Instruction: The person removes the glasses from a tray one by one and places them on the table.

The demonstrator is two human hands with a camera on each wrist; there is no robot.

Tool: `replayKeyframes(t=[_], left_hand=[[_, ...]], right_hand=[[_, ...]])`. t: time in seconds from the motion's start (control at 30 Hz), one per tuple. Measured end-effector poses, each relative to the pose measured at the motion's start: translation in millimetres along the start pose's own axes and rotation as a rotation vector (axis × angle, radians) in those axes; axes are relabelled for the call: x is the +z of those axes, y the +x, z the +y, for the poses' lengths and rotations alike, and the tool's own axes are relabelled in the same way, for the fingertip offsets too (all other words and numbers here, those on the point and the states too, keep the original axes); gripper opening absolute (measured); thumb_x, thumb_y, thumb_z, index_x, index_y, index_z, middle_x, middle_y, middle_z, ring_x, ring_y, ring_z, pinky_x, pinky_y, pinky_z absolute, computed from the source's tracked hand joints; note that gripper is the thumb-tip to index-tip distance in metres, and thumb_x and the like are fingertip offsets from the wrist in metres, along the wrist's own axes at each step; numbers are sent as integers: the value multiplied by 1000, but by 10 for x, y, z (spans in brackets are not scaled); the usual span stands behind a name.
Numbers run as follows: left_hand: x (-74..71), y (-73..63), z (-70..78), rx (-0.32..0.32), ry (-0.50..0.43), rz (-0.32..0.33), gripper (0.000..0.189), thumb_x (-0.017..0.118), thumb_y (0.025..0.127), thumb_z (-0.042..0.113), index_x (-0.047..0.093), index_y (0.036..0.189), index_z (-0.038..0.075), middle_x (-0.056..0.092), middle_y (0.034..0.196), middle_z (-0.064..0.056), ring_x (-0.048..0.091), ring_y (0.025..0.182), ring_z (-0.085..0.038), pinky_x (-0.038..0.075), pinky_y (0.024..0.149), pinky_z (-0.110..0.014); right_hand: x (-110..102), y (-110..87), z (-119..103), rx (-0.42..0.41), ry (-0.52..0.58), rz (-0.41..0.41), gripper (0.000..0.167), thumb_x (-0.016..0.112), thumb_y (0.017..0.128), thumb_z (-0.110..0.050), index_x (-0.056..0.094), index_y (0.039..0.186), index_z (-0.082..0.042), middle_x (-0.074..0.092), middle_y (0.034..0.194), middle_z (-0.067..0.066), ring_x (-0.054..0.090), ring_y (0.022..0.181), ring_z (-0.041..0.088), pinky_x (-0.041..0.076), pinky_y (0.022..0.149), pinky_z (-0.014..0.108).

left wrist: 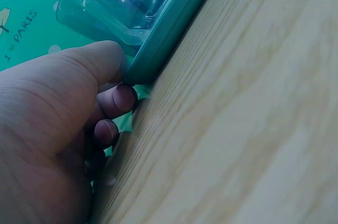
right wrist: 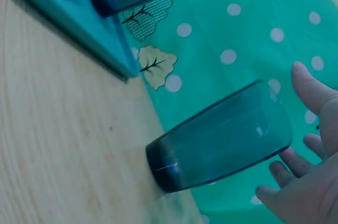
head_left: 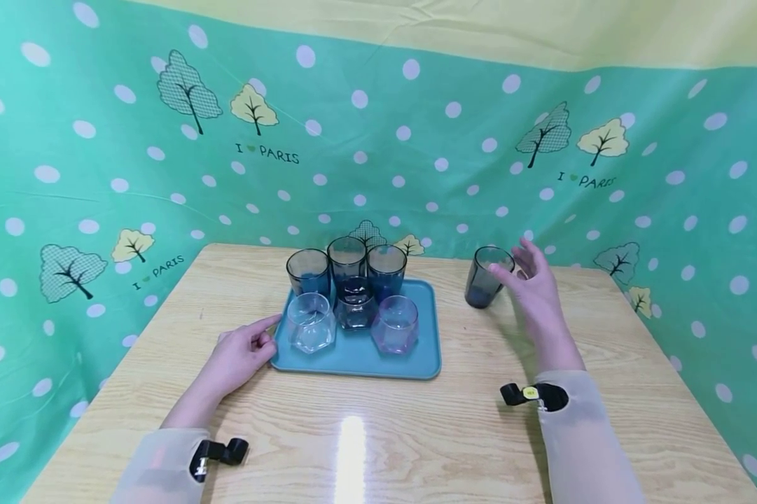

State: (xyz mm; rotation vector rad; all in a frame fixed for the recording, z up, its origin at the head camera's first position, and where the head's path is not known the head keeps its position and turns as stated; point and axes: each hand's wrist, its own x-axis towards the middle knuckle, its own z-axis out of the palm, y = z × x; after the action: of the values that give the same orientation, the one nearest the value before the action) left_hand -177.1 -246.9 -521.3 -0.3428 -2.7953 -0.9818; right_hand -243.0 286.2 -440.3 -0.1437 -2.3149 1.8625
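Note:
A blue rectangular tray (head_left: 353, 364) lies on the table. My left hand (head_left: 242, 353) holds its left edge, the thumb (left wrist: 108, 57) at the rim and other fingers curled below it. Along the tray's back stand tall dark tumblers (head_left: 309, 269). In front of them are short faceted glasses: a clear one (head_left: 311, 325), a dark one (head_left: 355, 311) and a pinkish one (head_left: 396, 325). Another tall dark tumbler (head_left: 487, 276) stands upright on the table right of the tray. Beside its mouth, my right hand (head_left: 538, 297) is spread with thumb and fingers apart, not gripping it.
The wooden table (head_left: 454, 434) ends at a green dotted cloth (head_left: 441, 189) hung behind and at both sides. A strap-mounted black camera (head_left: 532, 395) sits on the right sleeve, another (head_left: 220, 451) on the left.

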Motion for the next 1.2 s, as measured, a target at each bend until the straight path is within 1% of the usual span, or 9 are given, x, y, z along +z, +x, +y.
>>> replayKeyframes(t=[0.1,0.23,0.4,0.5,0.67,0.77,0.93,1.07,1.2], left_hand=[[-11,7,2,-7,2,-4,51,70,97,5,68,148,1,62,81,8,54,69,-10,47,80,-40],[-27,9,6,-20,4,-10,52,70,97,6,67,149,1,62,82,7,54,69,-11,47,81,-41],[-47,-10,20,-25,-1,-9,52,69,98,5,67,150,1,62,82,6,54,70,-11,47,80,-39],[-55,-25,34,-25,-4,-7,52,70,98,5,67,149,1,61,82,7,54,69,-11,47,81,-40],[-56,-37,43,-17,7,-3,51,71,97,5,68,149,2,60,81,8,52,68,-9,47,83,-43],[-56,-37,45,-12,10,0,51,71,97,5,68,148,2,60,80,8,52,67,-8,46,84,-43],[-42,-37,41,-5,11,6,51,71,97,5,69,147,2,60,81,9,52,68,-8,48,82,-42],[-15,-37,30,-13,1,-2,51,70,97,5,68,148,1,60,81,9,54,69,-9,49,81,-40],[2,-28,24,-25,-5,-12,52,70,98,6,67,150,0,60,81,8,54,68,-11,48,84,-42]], right_hand=[[15,-28,-95,-16,-4,26,104,85,99,-34,18,178,-32,26,181,2,17,168,24,14,133,41],[53,-74,-233,-50,-3,49,100,85,100,-33,21,177,-32,27,180,0,15,168,20,13,133,38],[121,-161,-375,-118,-17,50,100,86,98,-33,24,177,-32,31,179,-1,19,167,16,14,132,33],[166,-219,-431,-151,-25,46,100,87,97,-34,26,176,-31,32,178,-1,23,166,16,15,132,32],[254,-277,-486,-203,5,41,98,89,96,-30,30,175,-26,37,176,1,29,163,15,17,131,30],[321,-296,-516,-222,33,35,95,88,97,-26,33,174,-25,40,174,-1,30,162,14,19,131,30],[461,-327,-577,-239,31,21,90,88,97,-24,38,172,-27,43,172,-2,31,162,14,20,131,34],[581,-333,-626,-261,22,-13,90,88,97,-23,38,172,-25,43,172,0,33,161,15,20,131,34],[709,-331,-671,-271,30,-48,90,88,97,-24,39,172,-25,44,172,1,35,160,15,21,131,34]])
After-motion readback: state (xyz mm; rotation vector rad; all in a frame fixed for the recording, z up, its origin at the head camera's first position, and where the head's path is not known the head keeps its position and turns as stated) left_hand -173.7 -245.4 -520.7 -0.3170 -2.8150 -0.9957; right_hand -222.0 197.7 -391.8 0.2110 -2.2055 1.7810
